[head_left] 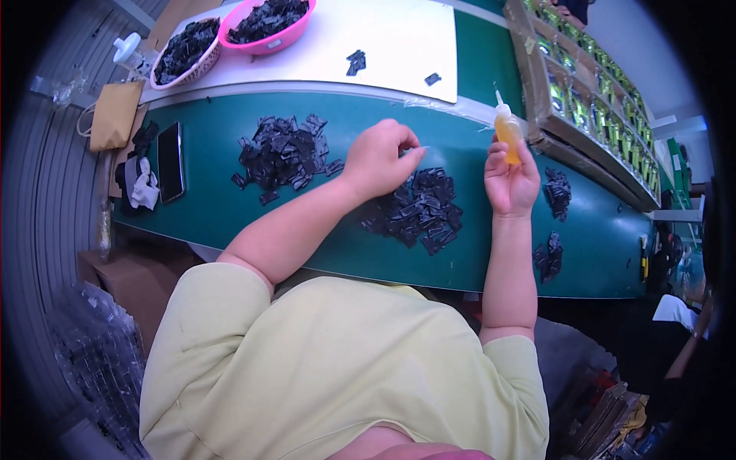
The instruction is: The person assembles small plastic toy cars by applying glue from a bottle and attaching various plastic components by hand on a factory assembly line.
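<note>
Our right hand (512, 184) has its fingers wrapped round the bottle (507, 135), amber inside, thin tip pointing up! Well apart from it, our left hand (377, 157) draws thumb and fingertips close; whether they pinch anything, we can't tell. Just below that hand, between our forearms, black pieces (425, 207) lie heaped on the green table (215, 211).

Whether the left hand (385, 157) pinches anything is too small to tell. Fingers of the right hand (512, 184) partly hide the amber bottle (504, 125). Outlines blur together within the middle heap of black pieces (423, 208). The top edge crops the pink bowl (277, 44).
</note>
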A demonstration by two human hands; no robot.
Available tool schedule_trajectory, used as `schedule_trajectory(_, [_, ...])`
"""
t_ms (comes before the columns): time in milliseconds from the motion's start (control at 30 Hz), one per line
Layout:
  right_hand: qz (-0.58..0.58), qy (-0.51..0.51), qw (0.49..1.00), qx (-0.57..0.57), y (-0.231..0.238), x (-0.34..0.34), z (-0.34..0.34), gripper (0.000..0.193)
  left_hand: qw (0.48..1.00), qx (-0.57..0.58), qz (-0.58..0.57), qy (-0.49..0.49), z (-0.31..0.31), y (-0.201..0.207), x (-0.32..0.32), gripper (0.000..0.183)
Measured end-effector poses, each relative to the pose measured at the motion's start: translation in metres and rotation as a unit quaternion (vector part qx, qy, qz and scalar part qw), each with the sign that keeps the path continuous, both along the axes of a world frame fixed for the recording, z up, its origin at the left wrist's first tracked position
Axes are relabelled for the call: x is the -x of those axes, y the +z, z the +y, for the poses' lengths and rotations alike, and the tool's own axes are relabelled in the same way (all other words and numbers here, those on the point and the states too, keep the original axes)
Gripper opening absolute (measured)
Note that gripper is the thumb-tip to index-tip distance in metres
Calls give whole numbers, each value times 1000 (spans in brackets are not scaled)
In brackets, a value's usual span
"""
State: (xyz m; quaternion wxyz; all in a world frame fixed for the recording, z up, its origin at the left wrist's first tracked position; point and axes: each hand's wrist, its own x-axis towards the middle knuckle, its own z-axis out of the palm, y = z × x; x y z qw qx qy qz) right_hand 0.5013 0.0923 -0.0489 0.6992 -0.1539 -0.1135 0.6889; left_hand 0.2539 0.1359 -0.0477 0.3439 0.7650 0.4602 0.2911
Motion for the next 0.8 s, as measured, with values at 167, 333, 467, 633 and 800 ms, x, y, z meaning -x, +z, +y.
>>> schedule_trajectory(167, [-313,-110,943,1,8,5,-3,40,975,-137,24,-176,-15,1,-12,66])
schedule_trajectory(333, [-604,-199,771,4,-9,6,1,30,922,-149,206,-293,-30,16,-18,78])
schedule_trajectory(467, [-799,-192,568,43,2,10,-22,37,938,-142,150,-279,-36,12,-17,68])
schedule_trajectory(633, [-837,-167,511,103,11,4,-40,49,956,-207,21,-209,-58,29,-32,31])
schedule_trajectory(800, [-738,-227,633,-51,132,-13,-127,27,957,-146,-126,-215,-98,42,-48,12])
